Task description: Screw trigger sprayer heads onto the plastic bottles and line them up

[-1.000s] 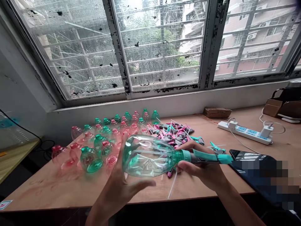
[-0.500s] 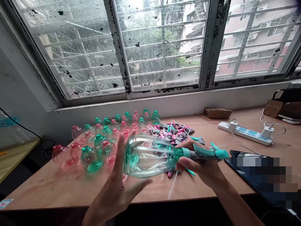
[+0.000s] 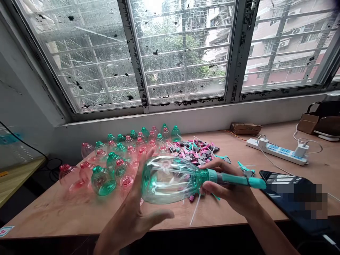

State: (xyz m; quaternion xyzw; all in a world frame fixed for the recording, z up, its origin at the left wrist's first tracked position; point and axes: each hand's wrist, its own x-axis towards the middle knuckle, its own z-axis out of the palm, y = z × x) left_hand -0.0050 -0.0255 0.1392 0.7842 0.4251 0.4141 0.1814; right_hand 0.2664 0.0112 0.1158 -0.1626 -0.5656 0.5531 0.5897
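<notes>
A clear green-tinted spray bottle lies sideways in the air in front of me, its base to the left. Its turquoise and grey spray head points right. My right hand has thumb and fingers closed around the bottle's neck and collar. At the base, my left hand rests with its palm side against the bottle, fingers stretched up and the thumb spread away from it. Behind the bottle, a heap of pink, turquoise and grey spray heads with white tubes lies on the table.
Several green bottles and pink bottles without spray heads stand on the left of the wooden table. To the right are a white power strip, a dark tablet and a brown block. Windows rise behind.
The spray head has turned about the bottle's long axis, so its trigger no longer faces up. Bottle and right hand have shifted slightly right; the left thumb has moved slightly lower.
</notes>
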